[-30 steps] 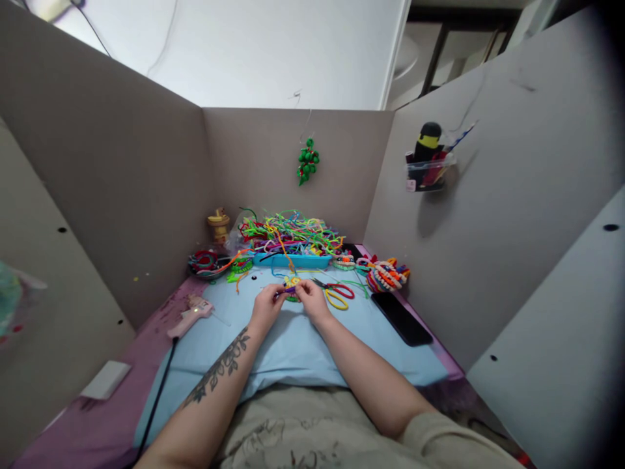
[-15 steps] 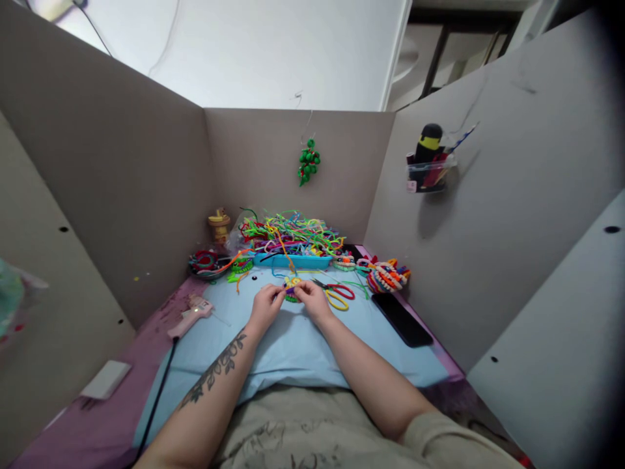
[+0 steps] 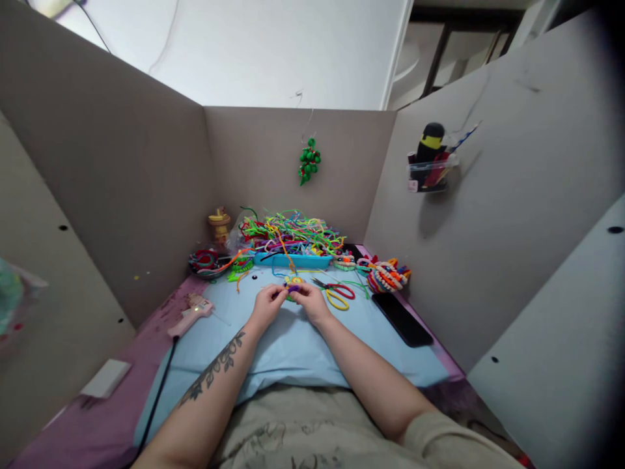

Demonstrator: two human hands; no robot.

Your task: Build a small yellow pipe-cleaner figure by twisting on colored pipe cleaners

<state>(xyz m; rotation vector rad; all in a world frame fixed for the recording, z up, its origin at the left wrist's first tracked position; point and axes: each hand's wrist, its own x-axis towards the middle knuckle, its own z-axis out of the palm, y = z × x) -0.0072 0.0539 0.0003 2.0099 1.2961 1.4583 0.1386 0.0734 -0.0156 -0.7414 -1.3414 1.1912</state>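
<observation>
Between the fingertips of both hands is a short purple pipe cleaner [image 3: 293, 287], bent into a curve. My left hand [image 3: 269, 303] pinches its left end, and my right hand [image 3: 310, 301] pinches the right. Just behind the fingers lies a small yellow and green fuzzy piece [image 3: 294, 279], partly covered by the hands. Scissors [image 3: 336, 294] with one red and one yellow handle rest open beside my right hand. An orange pipe cleaner [image 3: 287, 251] sticks up behind the hands.
A blue tray [image 3: 312, 262] heaped with colourful pipe cleaners stands at the back. To the left lie a pink glue gun [image 3: 193, 318] and a dark bowl [image 3: 211, 275]. A black phone [image 3: 401, 319] and a bundle of coiled pipe cleaners [image 3: 388, 277] are on the right. Grey panels enclose the table.
The purple pipe cleaner was nearly straight between my fingers and is now bent into a curve. Both hands have stayed in nearly the same place.
</observation>
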